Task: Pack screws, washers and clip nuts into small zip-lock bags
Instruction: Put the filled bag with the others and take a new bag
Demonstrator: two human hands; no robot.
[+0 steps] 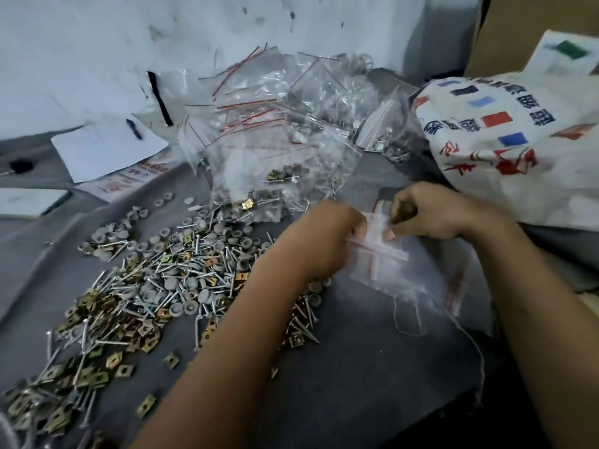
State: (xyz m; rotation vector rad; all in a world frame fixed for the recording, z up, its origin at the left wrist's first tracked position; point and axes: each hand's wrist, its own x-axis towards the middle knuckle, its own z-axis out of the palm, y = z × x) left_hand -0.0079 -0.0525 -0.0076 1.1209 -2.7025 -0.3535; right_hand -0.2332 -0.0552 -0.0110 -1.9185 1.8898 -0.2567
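Right of centre in the frame, a small clear zip-lock bag with a red seal stripe lies on the grey cloth work surface, on or among other flat clear bags; motion blur hides whether anything is inside it. The left hand has curled fingers pinching the bag's edge from the left. The right hand has curled fingers pinching the same bag's top from the right. Judgement: the mouth is being opened or separated from its neighbours.

At left and lower left of the frame, a loose heap holds silver metal screws, grey round washers and brass-coloured square clip nuts, just beside the left forearm. At upper centre stands a pile of filled clear zip-lock bags. A white printed cloth sack fills the upper right.

Risks, as judgement:
1. 2 stacked bags may be lifted as 1, since the clear film clings.
2. The left forearm may sweep parts off the heap.
3. Screw points may puncture thin film.
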